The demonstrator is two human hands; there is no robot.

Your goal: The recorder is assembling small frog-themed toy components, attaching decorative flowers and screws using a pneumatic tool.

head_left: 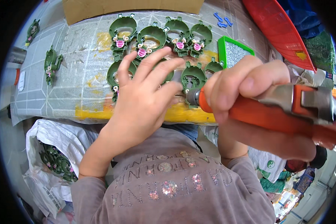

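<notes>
My right hand [246,80] is wrapped round an orange power screwdriver [268,115], its metal nose pointing left. Near that nose is the thumb of my left hand [142,89], whose fingers are spread over a green plastic toy part and hide much of it. Around it, several hollow dark-green toy parts [122,25] lie in two rows, some with pink-and-white pieces on them. Under the screwdriver's nose sits a green part [193,76] with its hollow facing up. Beyond my right hand stands a bright green tray [222,52] of small silvery pieces, likely screws.
A cardboard box [134,8] borders the table's far edge. Small blue plastic pieces [222,20] lie near a red basket [278,31] at the right. Two green assemblies, one nearer [51,65], rest on the left. Below the table, a white sack [69,136] holds more green parts.
</notes>
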